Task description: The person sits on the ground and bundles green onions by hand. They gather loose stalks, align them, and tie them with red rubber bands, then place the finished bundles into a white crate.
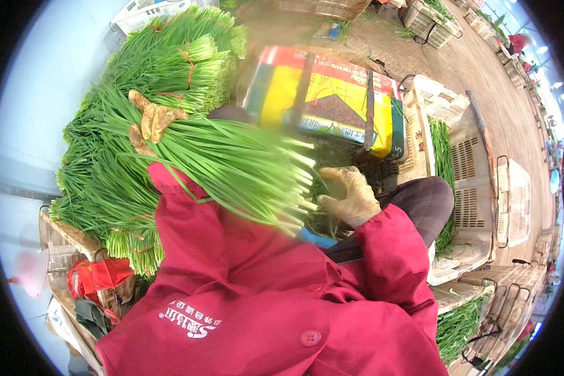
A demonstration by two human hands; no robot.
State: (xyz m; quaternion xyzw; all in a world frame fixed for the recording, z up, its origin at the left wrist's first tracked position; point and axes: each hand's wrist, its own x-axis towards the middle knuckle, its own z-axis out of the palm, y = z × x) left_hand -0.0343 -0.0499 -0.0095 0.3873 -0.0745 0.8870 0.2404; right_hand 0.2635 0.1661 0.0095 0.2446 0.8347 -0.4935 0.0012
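My left hand [157,120], in a stained tan work glove, is closed around the leafy part of a bunch of garlic chives [235,164]. The bunch lies across my front, its pale stem ends towards the right and slightly blurred. Just beyond those ends is my right hand [352,195], in a pale glove. Its thumb and fingers are apart, with nothing seen between them. Under and behind my left hand is a large heap of chive bunches [122,141], several tied with red bands.
A strapped yellow, red and green printed package [338,101] lies ahead. On the right, a plastic crate [470,207] contains loose chives [442,183]; another crate [465,301] with greens is below it. A red bag [96,277] lies at lower left, near a bluish-white wall [37,122].
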